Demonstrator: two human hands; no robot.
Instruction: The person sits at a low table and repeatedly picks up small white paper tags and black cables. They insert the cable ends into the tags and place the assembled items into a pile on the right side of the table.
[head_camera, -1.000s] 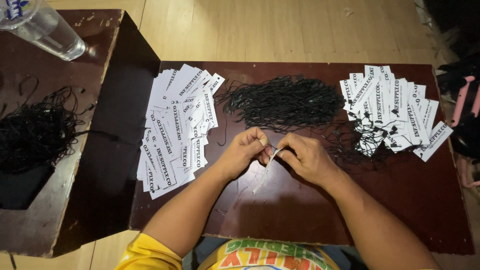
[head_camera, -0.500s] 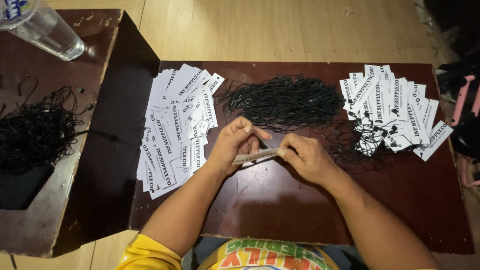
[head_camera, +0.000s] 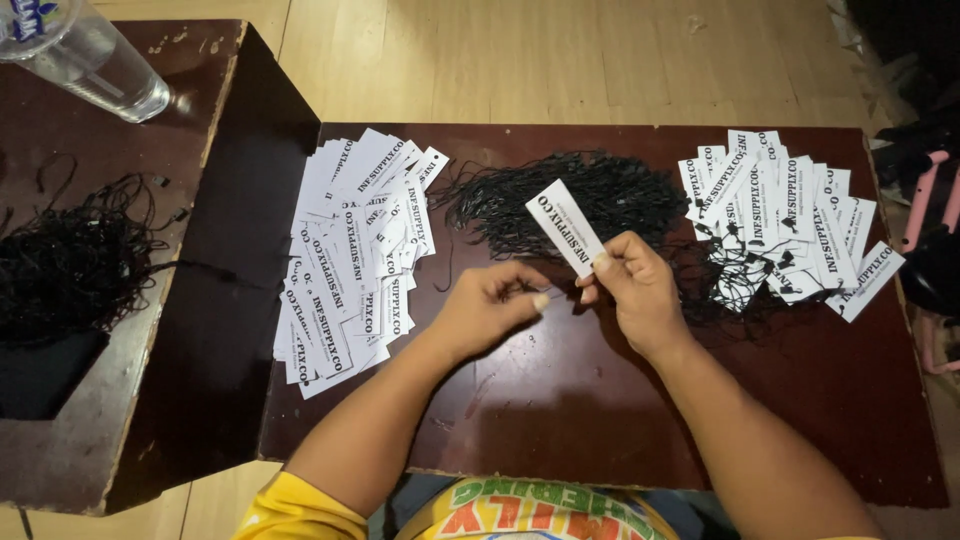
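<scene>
Right hand: right hand (head_camera: 635, 290) is closed in a pinch, thumb and forefinger gripping the lower end of a white card tag (head_camera: 566, 227); the other fingers are curled in.
Left hand: left hand (head_camera: 490, 303) is loosely closed, fingertips drawn together just left of the right hand. It may be pinching a thin black string, but that is too fine to confirm.
Tag position: the tag stands tilted up and to the left above the right hand, clear of the table, with the black string pile (head_camera: 570, 195) just behind it.
Tag handling (judgement): light, thin, fairly stiff card. It probably bends or creases if squeezed mid-span, so it is best held by one short end, as now, or by the long edges.
String handling (judgement): limp, fine and prone to tangling. Best to draw out one strand by its end rather than grab the mass.
Left of the hands: fanned stack of plain tags (head_camera: 350, 265), lying flat and overlapping.
Right of the hands: strung tags (head_camera: 780, 225), in a loose heap with black loops trailing from them.
Surface: dark red-brown table (head_camera: 560, 420) under both hands.
Far left: second string tangle (head_camera: 70, 265) on a side table (head_camera: 60, 460), and a clear plastic bottle (head_camera: 85, 60) well beyond the left hand.
</scene>
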